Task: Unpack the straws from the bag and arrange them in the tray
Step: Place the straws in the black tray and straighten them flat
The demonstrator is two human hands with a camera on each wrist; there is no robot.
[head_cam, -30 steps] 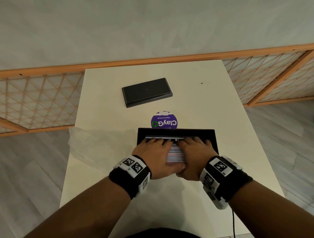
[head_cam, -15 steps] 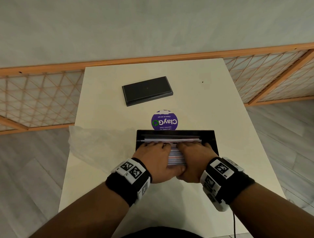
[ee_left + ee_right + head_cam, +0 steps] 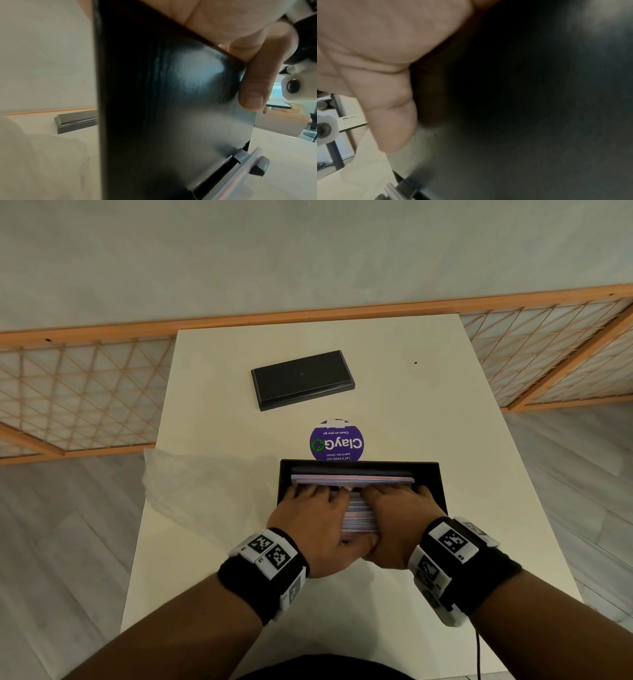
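Straws (image 3: 352, 479), thin and pastel-striped, lie packed lengthwise inside the glossy black rectangular tray (image 3: 442, 484) on my white table (image 3: 411, 405). My left hand (image 3: 310, 525) and right hand (image 3: 399, 522) lie palm-down over them, thumbs hooked on the near wall (fingertips hidden, so I cannot tell their grip). A crinkled translucent bag (image 3: 191, 491) rests left.

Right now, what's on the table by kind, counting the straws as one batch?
Black tray: 1
Black lid: 1
Straw batch: 1
Clear bag: 1
Purple round sticker: 1
Total: 5
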